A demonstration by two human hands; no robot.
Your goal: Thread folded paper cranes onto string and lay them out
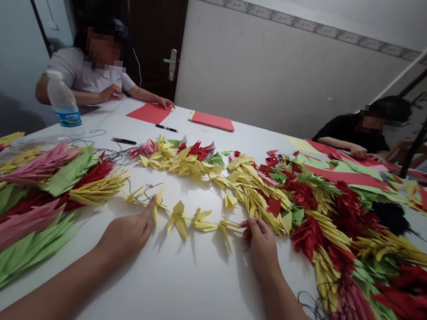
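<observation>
The white table stretches ahead of me, heaped on both sides with long strings of red, pink, green and yellow folded paper cranes; the water bottle near the seated person has a blue label, but I can't read any writing on it; between my hands, a strand of yellow paper cranes lies flat on the table; my right hand pinches its thread between thumb and fingers; my left hand touches the strand with its fingertips, though I can't tell whether they're clamped on it.
</observation>
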